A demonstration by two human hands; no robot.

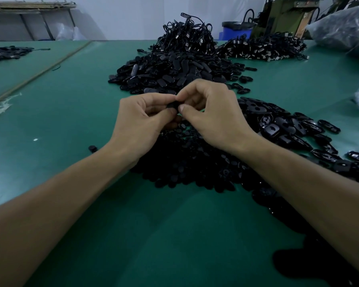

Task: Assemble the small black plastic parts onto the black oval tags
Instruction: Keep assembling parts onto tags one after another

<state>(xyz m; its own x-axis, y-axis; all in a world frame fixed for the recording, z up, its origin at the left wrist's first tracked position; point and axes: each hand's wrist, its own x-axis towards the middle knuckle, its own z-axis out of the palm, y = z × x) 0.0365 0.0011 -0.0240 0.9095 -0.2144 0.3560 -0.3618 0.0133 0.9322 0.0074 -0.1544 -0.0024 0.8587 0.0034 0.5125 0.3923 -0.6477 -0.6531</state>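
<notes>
As hands (141, 119) (214, 112) pinch black piece (172, 105), tag pile (174, 69) behind

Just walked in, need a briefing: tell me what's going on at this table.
A person is pinching one small black piece between left hand and right hand, held above a pile of small black parts on the green table. A heap of black oval tags lies behind the hands, more to the right.

Both forearms (71, 193) reach forward and converge. The left hand (141, 121) and right hand (214, 112) meet at the fingertips, curled, pinching one small black part (171, 105).
</notes>
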